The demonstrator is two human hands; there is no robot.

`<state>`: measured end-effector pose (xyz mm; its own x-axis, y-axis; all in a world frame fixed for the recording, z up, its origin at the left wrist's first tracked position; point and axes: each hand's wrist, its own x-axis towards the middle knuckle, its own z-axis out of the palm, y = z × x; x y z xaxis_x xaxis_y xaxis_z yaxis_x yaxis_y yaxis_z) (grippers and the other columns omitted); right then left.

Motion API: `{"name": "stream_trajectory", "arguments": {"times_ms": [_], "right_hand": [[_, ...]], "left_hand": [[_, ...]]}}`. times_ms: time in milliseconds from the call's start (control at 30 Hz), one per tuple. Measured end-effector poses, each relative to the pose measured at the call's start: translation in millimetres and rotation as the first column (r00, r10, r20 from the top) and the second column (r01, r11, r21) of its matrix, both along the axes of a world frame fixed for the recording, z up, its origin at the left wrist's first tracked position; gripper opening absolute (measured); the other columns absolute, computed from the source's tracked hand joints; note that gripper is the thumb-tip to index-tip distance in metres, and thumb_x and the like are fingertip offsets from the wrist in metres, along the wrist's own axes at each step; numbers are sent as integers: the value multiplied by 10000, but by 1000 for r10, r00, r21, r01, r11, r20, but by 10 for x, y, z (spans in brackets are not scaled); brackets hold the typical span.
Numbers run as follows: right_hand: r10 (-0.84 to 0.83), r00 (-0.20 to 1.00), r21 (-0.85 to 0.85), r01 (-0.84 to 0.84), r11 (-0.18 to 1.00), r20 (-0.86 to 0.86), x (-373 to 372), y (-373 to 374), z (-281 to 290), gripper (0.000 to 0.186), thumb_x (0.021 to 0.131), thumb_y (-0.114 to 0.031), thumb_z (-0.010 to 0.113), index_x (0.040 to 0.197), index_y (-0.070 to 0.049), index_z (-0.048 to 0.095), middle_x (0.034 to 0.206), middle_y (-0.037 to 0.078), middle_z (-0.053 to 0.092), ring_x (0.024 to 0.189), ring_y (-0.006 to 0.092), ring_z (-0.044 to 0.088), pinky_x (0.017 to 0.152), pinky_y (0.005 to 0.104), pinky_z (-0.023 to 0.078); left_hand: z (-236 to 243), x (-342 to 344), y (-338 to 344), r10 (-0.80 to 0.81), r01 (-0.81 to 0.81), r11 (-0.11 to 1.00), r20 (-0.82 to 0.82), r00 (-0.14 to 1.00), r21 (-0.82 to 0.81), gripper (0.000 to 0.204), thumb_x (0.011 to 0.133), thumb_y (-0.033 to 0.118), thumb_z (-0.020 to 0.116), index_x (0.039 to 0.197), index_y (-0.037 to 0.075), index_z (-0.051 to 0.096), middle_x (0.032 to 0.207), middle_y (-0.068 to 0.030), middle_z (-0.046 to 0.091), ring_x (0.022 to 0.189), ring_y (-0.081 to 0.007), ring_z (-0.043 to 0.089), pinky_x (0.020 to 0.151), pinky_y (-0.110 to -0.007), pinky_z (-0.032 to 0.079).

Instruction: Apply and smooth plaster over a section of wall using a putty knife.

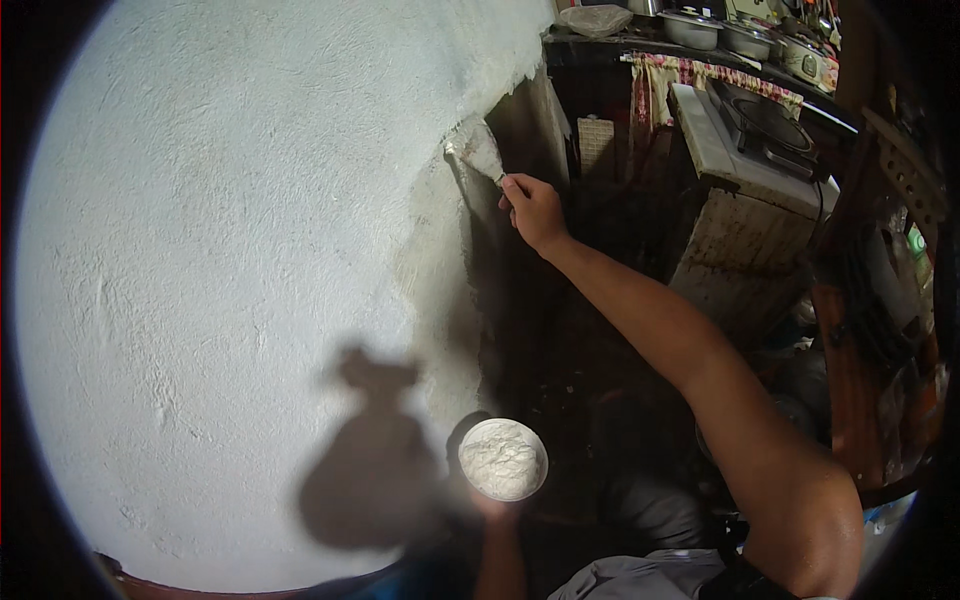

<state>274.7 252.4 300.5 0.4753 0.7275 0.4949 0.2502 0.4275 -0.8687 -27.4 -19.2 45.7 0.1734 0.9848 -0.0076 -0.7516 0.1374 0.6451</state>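
Note:
My right hand (535,212) grips the handle of a putty knife (480,148), its fingers closed. The broad blade, smeared with white, lies against the edge of the wall, where the white coat meets a bare grey-beige strip (437,265). Lower down, my left hand (494,507) holds up a small round bowl (544,470) from below; most of its fingers are hidden under it. Thick white paste (502,455) is heaped inside the bowl. The rough white wall (240,220) fills the left side.
At the right stands a worn pale cabinet (740,235) with a hot plate (765,125) on top. Pots (692,30) and a rice cooker (805,60) line a dark shelf behind it. A wooden chair (848,370) is near my right elbow. Shadows fall on the wall's lower part.

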Motion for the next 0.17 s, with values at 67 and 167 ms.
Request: {"name": "stream_trajectory", "arguments": {"times_ms": [67, 167], "right_hand": [[-22, 999, 69, 19, 997, 44, -27, 68, -1, 286, 1071, -240, 581, 1093, -6, 744, 749, 30, 677, 571, 76, 569, 516, 269, 454], [-68, 995, 96, 62, 994, 69, -45, 105, 5, 277, 1028, -241, 623, 1095, -2, 746, 767, 92, 726, 709, 173, 686, 699, 343, 521]], "left_hand": [[-10, -46, 24, -52, 58, 997, 118, 992, -47, 691, 1089, 501, 279, 1543, -2, 412, 1537, -253, 498, 1377, -439, 531, 1148, -587, 452], [-69, -92, 38, -5, 46, 980, 209, 978, -193, 752, 1072, 583, 276, 1549, 18, 414, 1539, -241, 501, 1379, -435, 531, 1154, -600, 441]]}}
